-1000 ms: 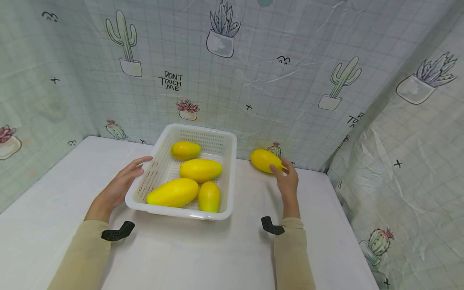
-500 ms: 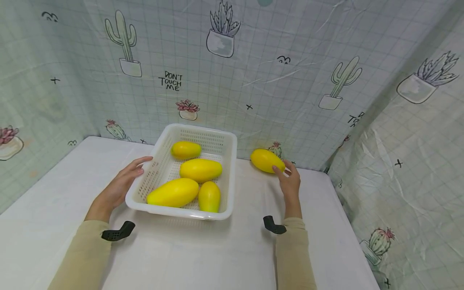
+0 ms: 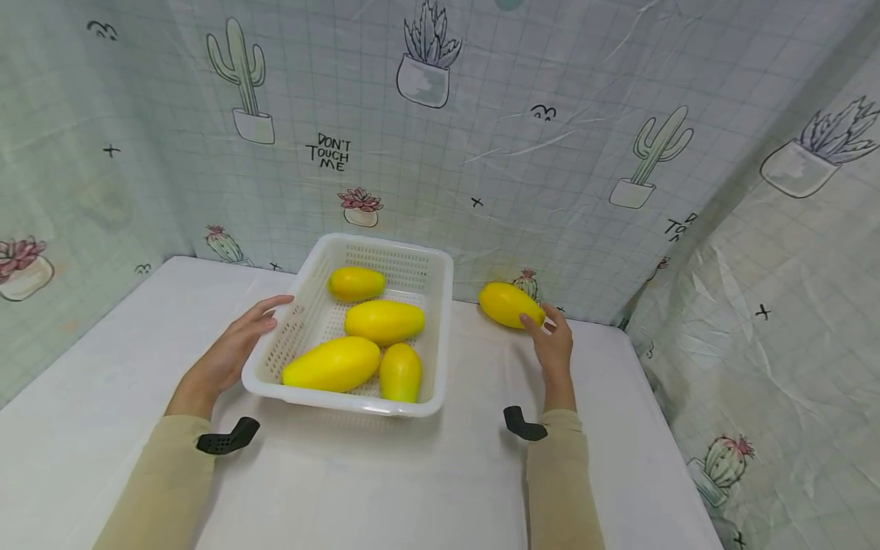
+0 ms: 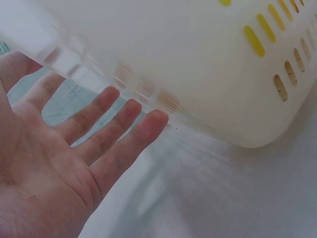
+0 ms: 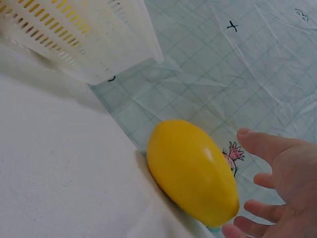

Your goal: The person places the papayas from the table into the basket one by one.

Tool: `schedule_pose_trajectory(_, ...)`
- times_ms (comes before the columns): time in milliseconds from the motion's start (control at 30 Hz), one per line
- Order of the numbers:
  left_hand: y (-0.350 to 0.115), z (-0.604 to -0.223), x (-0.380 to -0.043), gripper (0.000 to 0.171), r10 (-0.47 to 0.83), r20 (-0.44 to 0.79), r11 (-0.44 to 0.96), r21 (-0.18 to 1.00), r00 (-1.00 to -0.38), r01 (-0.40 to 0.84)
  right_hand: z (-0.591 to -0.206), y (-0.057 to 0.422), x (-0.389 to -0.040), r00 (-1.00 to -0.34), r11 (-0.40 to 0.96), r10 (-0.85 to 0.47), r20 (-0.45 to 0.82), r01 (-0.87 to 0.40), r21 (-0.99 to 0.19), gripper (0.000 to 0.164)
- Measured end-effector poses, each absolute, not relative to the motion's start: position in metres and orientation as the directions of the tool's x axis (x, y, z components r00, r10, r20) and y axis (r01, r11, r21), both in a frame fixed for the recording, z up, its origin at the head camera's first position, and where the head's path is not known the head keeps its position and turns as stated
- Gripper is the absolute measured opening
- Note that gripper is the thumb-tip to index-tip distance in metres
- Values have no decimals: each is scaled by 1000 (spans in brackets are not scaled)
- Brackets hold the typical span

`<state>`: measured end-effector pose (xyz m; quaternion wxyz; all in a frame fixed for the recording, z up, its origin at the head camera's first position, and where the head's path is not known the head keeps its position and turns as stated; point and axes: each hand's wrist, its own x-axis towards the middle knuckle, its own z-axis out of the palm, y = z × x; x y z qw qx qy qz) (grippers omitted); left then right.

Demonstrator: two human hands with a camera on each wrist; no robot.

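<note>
A white slotted plastic basket (image 3: 445, 336) stands on the table with several smooth yellow oblong fruits, papaya-like in shape, inside it. My left hand (image 3: 234, 347) is at the basket's left side, fingers extended; in the left wrist view the fingertips (image 4: 157, 118) reach the lower edge of its wall. Another yellow oblong fruit (image 3: 507, 304) lies on the table right of the basket, close to the back cloth. Beside its right end is my right hand (image 3: 553, 344), thumb and fingers spread. The right wrist view shows a gap between the thumb (image 5: 257, 141) and the fruit (image 5: 190, 171).
The white table (image 3: 385, 489) meets a hanging cloth (image 3: 495, 160) printed with cacti at the back, left and right. Black wrist devices (image 3: 525, 424) sit at both beige sleeves (image 3: 564, 489).
My right hand has drawn back slightly to the right, uncovering the fruit's right end. The left hand and the basket keep their places; the head view has shifted a little.
</note>
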<state>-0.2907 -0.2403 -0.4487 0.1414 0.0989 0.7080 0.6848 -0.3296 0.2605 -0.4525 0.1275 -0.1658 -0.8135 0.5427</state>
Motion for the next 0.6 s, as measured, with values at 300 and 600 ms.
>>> schedule_pose_trajectory(300,-244,-459,-298,46,323,-61,38,998,-944,-51,-456,262,-332,-920,366,391,1,154,-918,72)
schedule_pose_trajectory(600,-244,-460,-299,46,325,-67,36,998,-943,-58,-459,262,-335,-924,380,381,-17,173,-908,74)
